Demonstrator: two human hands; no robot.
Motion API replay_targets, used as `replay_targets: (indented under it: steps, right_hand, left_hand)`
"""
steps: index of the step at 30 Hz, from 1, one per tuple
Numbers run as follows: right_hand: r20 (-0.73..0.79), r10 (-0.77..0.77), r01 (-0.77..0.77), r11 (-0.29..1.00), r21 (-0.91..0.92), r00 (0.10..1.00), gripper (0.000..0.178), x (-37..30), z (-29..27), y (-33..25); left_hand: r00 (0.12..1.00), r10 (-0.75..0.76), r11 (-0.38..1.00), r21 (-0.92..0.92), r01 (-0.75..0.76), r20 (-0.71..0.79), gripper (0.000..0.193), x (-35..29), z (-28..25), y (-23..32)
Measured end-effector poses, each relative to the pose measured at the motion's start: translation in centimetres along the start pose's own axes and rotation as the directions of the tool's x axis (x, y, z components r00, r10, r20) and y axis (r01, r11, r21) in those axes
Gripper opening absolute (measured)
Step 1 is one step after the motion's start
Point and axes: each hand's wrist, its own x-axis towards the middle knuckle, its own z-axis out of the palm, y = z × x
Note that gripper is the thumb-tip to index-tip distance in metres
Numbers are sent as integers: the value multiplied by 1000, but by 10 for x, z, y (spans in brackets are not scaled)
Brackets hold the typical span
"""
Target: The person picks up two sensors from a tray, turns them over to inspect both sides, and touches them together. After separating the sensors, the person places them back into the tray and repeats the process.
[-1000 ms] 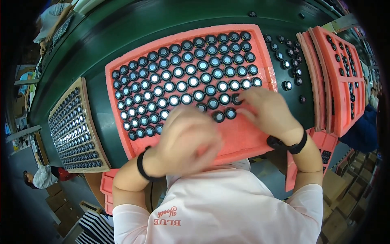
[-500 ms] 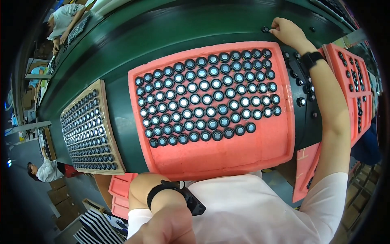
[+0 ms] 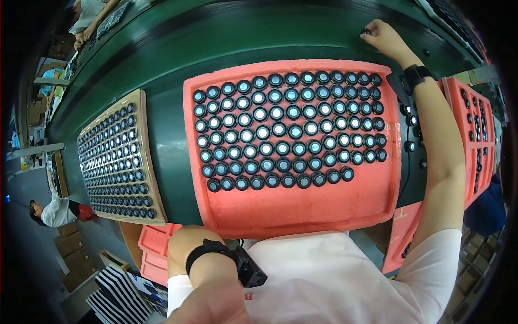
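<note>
Tan tray (image 3: pixel 148 162), packed with rows of black round pieces (image 3: pixel 134 147), is the leftmost thing I make out on the green table (image 3: pixel 172 151), beyond the left hand and off to its left.

Next across my view comes the left hand (image 3: pixel 213 305), blurred and cut off by the lower edge. Its elbow is sharply bent and the forearm points back toward my lens, with a black strap (image 3: pixel 204 254) at the wrist and a small black box (image 3: pixel 251 272) beside it. I cannot make out its fingers, so I cannot tell whether they are spread, closed or holding something.

Between the two hands, ahead of the left and nearer the body than the right, I have the big pink tray (image 3: pixel 302 210). It carries rows of similar pieces; the row closest to the left hand stops short of the tray's right side.

Past the tray's far right corner I see the right hand (image 3: pixel 382 38) over the table. That arm stretches forward, slightly bent at the elbow, its banded wrist turned inward so the fingers point left. They are curled narrow, thumb and forefinger pinching a small black part (image 3: pixel 367 31); whether it touches the table I cannot tell. A loose piece (image 3: pixel 426 52) lies right of that hand, and a tilted pink tray (image 3: pixel 470 162) stands right of the forearm.
</note>
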Motion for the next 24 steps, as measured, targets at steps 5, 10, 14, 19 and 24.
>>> replay_targets:
  steps: [5,10,14,19,24]
  right_hand:
    - [20,-88,20,431,902,996,41,-68,-31,-68]
    - [23,-246,-1,91,996,969,40,-164,-51,-133]
    - [-87,-262,92,9,996,961,44,-215,-38,-166]
    - [-116,-357,196,197,961,927,39,-239,-25,-181]
    - [-284,-397,413,290,863,873,33,-241,-5,-173]
  left_hand:
    - [983,132,991,9,-135,125,31,-19,-11,29]
    - [971,22,1000,14,-26,238,21,-39,-31,34]
    - [947,-319,912,261,317,-38,19,-39,-15,10]
    - [754,-656,722,319,613,37,12,-42,-34,-5]
    - [642,-763,574,533,622,72,10,-86,-54,-20]
